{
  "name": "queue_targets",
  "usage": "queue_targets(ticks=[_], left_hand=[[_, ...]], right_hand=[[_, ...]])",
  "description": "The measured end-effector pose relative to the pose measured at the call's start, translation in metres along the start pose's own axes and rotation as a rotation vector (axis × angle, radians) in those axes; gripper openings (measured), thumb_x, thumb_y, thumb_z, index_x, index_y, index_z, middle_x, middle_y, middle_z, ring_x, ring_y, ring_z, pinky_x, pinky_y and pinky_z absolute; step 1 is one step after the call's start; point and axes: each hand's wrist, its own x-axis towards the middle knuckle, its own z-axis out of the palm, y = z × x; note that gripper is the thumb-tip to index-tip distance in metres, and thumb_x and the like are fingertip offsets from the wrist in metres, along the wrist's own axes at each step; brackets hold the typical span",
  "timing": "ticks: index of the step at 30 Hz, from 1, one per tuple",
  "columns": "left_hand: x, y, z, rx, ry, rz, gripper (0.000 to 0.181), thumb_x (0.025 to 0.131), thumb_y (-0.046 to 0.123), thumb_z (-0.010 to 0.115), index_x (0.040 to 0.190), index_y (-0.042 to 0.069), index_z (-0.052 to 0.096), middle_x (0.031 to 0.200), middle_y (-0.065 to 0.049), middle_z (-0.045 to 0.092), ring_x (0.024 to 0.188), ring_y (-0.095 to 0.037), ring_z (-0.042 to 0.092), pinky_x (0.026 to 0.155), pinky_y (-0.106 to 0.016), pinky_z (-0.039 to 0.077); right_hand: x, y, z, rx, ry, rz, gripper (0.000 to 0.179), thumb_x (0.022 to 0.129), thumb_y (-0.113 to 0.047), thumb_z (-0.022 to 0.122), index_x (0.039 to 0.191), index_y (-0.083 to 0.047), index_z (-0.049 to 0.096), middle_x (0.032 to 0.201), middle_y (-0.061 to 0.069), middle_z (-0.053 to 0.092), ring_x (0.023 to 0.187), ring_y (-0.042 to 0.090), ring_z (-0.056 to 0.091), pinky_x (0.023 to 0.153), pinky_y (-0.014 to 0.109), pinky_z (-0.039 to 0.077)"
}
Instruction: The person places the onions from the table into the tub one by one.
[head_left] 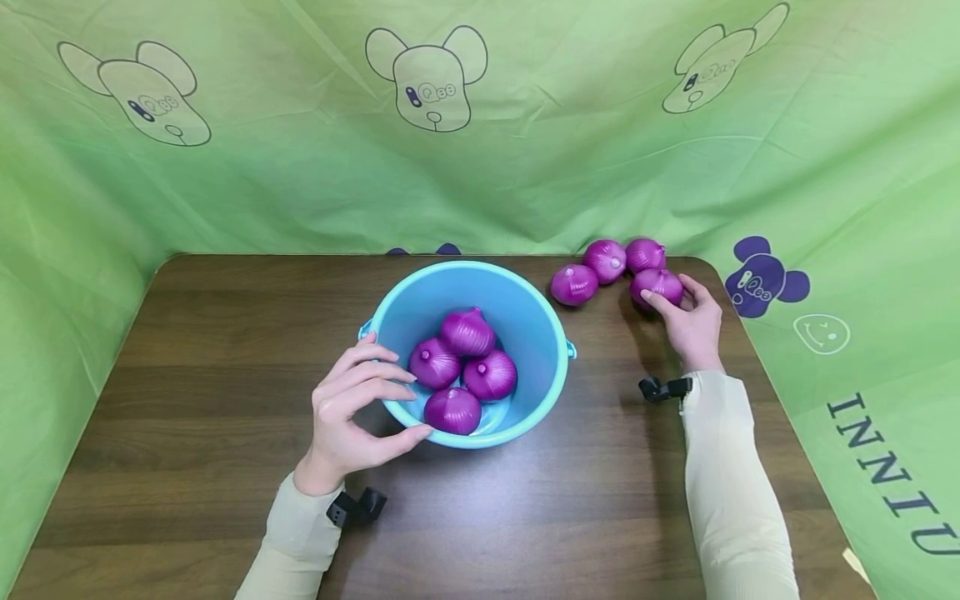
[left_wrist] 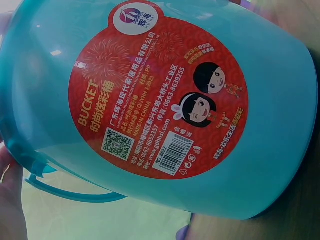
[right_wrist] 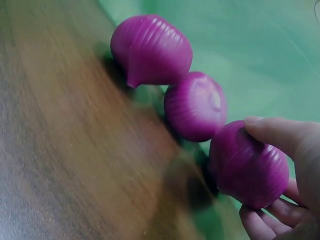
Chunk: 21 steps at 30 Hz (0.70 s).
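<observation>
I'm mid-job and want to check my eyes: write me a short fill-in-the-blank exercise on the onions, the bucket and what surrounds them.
1. The number of onions inside the bucket is ____.
2. Besides the onion held in the right-hand grip, the number lying outside the bucket is ____.
3. The main colour of the large label on the bucket is ____.
4. The cloth behind the table is mainly ____.

Missing words: four; three; red; green.

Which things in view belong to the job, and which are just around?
Likely job: left hand, at the bucket; four onions in it; right hand, holding an onion; three loose onions.
Just around: table; green cloth; wrist cameras.
</observation>
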Motion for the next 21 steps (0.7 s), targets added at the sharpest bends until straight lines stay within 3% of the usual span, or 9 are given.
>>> queue_targets(ticks=[12,21], left_hand=[[0.001,0.000,0.000,0.000,-0.006,-0.005,0.038,0.080,0.042,0.085,0.080,0.005,0.075,0.083,-0.010,0.072,0.090,-0.031,0.064,0.106,-0.055,0.044],[0.001,0.001,-0.001,0.005,-0.002,-0.010,0.039,0.082,0.043,0.084,0.079,0.005,0.074,0.082,-0.011,0.072,0.088,-0.032,0.064,0.107,-0.053,0.044]], right_hand=[[-0.011,-0.023,0.003,0.078,-0.053,-0.077,0.081,0.085,-0.016,0.085,0.154,-0.009,0.042,0.153,0.018,0.045,0.138,0.021,0.047,0.106,0.021,0.042],[-0.025,-0.045,0.005,0.069,-0.074,-0.161,0.081,0.084,-0.015,0.086,0.153,-0.009,0.044,0.151,0.019,0.047,0.134,0.022,0.052,0.105,0.020,0.043]])
